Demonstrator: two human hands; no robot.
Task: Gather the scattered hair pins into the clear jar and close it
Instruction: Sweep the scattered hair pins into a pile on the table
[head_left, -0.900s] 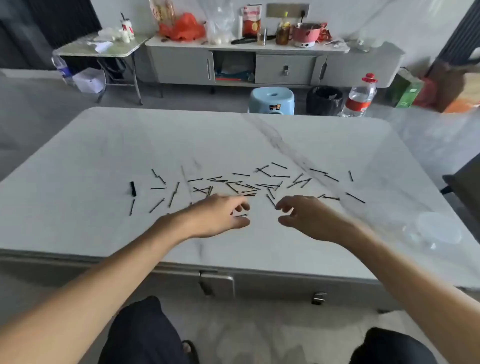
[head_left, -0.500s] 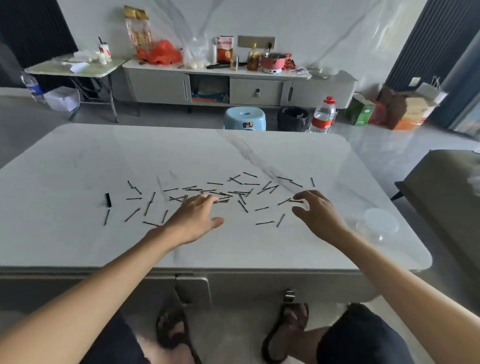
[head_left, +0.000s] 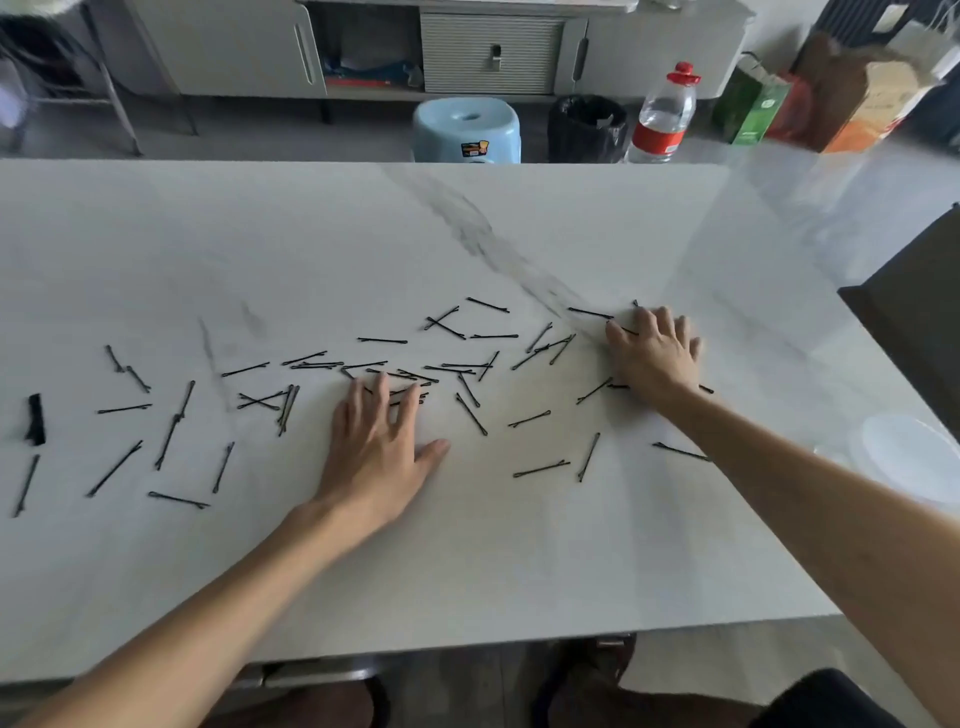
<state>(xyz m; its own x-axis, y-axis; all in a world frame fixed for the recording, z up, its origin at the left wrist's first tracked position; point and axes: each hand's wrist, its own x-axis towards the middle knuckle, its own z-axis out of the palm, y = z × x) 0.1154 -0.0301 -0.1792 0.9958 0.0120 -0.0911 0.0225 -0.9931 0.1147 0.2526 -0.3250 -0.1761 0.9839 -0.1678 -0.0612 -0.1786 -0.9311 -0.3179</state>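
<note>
Several thin black hair pins (head_left: 470, 410) lie scattered in a wide band across the middle of the white marble table (head_left: 467, 571). My left hand (head_left: 379, 447) rests flat on the table with fingers spread, its fingertips over a dense cluster of pins. My right hand (head_left: 654, 353) lies flat, fingers apart, on the right end of the band, covering a few pins. The clear jar (head_left: 906, 460) sits at the table's right edge, faint and hard to make out; I cannot tell its lid from its body.
A short, thick black clip (head_left: 35, 418) lies at the far left of the table. Beyond the far edge stand a blue stool (head_left: 466, 130), a black bin (head_left: 587, 127) and a water bottle (head_left: 662, 114). A dark chair (head_left: 914, 332) is at the right.
Both hands have moved forward and flattened onto the pins. The right hand has slid further right and away. The camera has tilted down and come closer to the table.
</note>
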